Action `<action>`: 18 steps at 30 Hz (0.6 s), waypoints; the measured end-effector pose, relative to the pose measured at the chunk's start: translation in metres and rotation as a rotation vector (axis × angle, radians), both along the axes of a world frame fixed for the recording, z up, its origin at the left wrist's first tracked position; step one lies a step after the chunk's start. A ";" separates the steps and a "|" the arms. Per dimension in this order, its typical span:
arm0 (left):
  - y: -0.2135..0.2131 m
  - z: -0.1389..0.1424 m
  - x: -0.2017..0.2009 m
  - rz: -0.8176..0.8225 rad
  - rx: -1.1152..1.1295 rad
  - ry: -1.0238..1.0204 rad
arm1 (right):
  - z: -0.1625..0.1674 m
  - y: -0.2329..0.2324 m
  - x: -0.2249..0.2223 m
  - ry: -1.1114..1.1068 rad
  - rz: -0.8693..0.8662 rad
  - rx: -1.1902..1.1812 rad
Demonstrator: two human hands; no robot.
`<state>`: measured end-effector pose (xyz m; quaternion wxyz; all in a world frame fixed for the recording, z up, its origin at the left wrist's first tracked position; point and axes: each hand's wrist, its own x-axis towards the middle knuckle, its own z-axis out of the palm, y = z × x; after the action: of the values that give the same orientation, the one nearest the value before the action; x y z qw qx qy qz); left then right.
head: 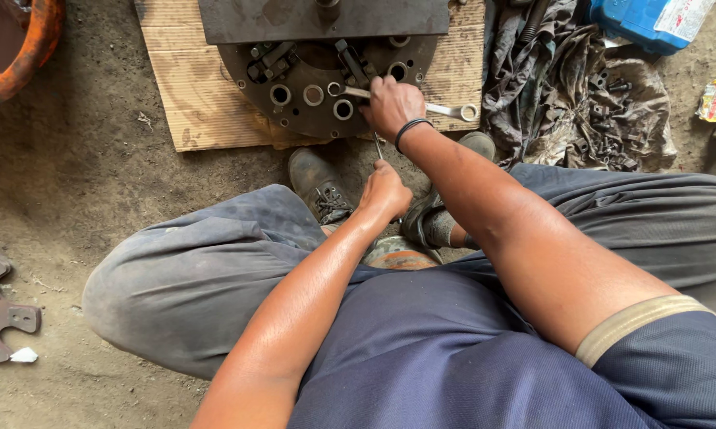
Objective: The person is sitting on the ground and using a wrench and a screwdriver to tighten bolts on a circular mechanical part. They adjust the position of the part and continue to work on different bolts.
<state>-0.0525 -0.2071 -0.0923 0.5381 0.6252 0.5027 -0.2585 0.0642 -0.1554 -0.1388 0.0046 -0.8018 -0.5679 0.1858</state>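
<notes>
Right hand [391,106] grips wrench [445,110], stiff, greasy; we hold mid-shaft | left hand [384,191] pinches thin rod [378,148] below | heavy disc [310,79] ahead

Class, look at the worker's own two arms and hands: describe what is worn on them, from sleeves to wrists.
Both forearms are bare and both hands gloveless. The right hand has a thin black band around its wrist; the right upper arm shows a short dark blue sleeve with a tan cuff. The left hand wears nothing; its sleeve is out of view.

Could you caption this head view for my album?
Right hand works a wrench on a round metal plate; left hand grips a thin tool.
</notes>
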 end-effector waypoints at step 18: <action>-0.001 -0.004 -0.001 -0.016 0.009 0.001 | 0.001 0.005 0.000 0.088 -0.126 -0.250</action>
<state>-0.0535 -0.2081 -0.0967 0.5331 0.6314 0.4992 -0.2607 0.0643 -0.1506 -0.1381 -0.0584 -0.8214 -0.4880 0.2894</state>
